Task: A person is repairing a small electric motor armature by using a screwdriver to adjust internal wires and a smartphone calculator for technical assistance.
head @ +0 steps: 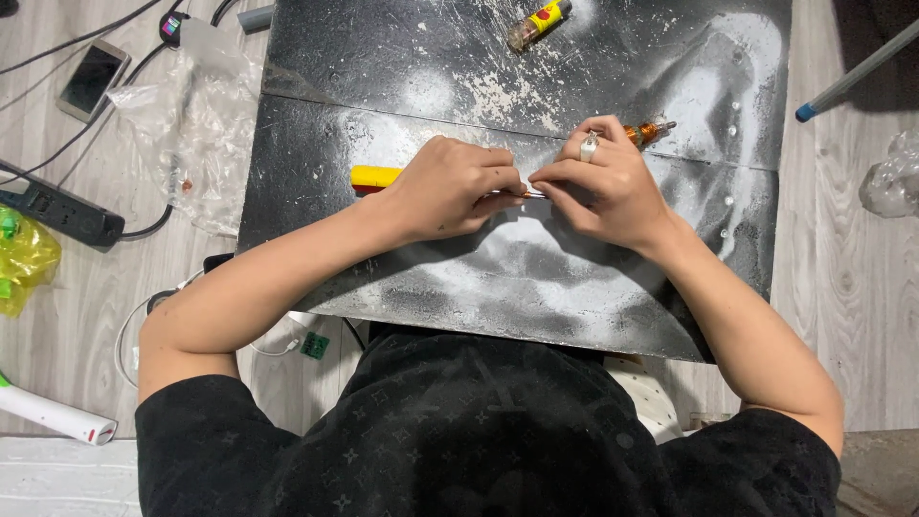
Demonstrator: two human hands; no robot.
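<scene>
My left hand (452,187) is closed around a tool with a yellow handle (374,176) that sticks out to the left over the black board (402,57). Its thin metal tip (532,192) shows between my two hands. My right hand (601,182), with a ring on one finger, pinches at that tip and partly covers a small part with orange windings (647,132). What the fingertips hold is too small to tell.
A yellow-labelled lighter (539,23) lies at the board's far edge. On the floor to the left are a phone (92,79), a clear plastic bag (196,115), a power strip (62,211) with cables and a yellow bag (24,258). A blue-tipped rod (852,75) is at right.
</scene>
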